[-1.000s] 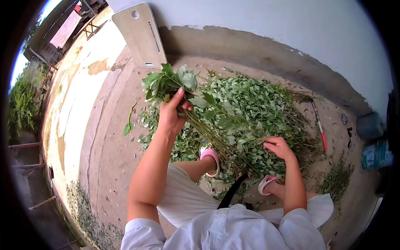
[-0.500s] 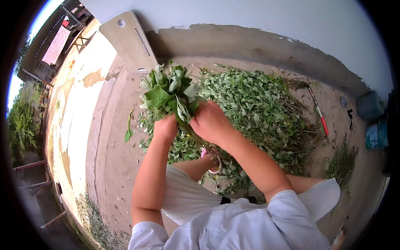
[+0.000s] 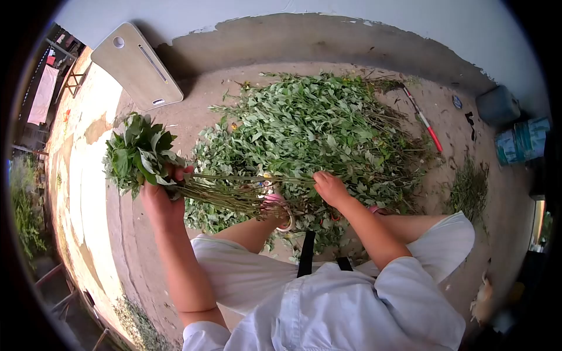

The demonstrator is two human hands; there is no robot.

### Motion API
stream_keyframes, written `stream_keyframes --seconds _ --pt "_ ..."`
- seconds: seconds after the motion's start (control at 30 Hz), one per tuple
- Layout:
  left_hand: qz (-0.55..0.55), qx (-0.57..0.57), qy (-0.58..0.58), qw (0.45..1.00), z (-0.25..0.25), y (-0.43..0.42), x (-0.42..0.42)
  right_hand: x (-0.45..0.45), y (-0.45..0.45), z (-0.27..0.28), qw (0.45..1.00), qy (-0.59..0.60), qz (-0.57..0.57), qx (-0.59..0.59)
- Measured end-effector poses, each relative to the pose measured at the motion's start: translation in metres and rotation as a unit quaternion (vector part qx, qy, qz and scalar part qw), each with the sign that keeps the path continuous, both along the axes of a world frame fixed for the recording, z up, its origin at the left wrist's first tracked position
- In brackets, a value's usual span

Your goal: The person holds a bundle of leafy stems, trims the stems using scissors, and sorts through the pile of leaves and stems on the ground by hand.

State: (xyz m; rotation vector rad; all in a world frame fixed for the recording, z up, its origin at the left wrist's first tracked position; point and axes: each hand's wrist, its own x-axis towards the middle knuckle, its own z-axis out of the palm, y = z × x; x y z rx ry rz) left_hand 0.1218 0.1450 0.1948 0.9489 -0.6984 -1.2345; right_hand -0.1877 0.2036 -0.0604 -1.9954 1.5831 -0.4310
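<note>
My left hand [image 3: 164, 196] is closed around a bundle of leafy stems [image 3: 137, 155], just below its bushy leaves. The bare stalks of the bundle stretch to the right, over my leg. My right hand [image 3: 331, 188] pinches the far end of one or a few stalks that run out longer than the others. Behind and below both hands spreads a large heap of cut leafy plants [image 3: 328, 126], its leaves mostly to the left and its stalks to the right.
A beige board [image 3: 137, 67] leans on the wall at the back left. A red-and-white stick [image 3: 422, 120] lies right of the heap. At the right stand a dark container [image 3: 497, 106] and a teal container [image 3: 523, 142], with a smaller plant pile [image 3: 468, 186] nearby.
My left hand has carried the bundle left and tipped it sideways. My right hand has moved off the bundle's top and out right along the stalks to their ends. The view has shifted.
</note>
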Motion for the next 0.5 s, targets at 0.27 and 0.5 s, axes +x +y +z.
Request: stream_keyframes --seconds 0.27,0.5 --pt "-0.059 0.036 0.102 0.992 -0.001 -0.011 0.021 -0.059 -0.02 0.02 0.962 -0.092 0.1 0.237" --pt "-0.059 0.045 0.108 0.991 0.005 0.0 0.035 -0.112 -0.046 -0.009 0.969 -0.065 -0.202 0.125"
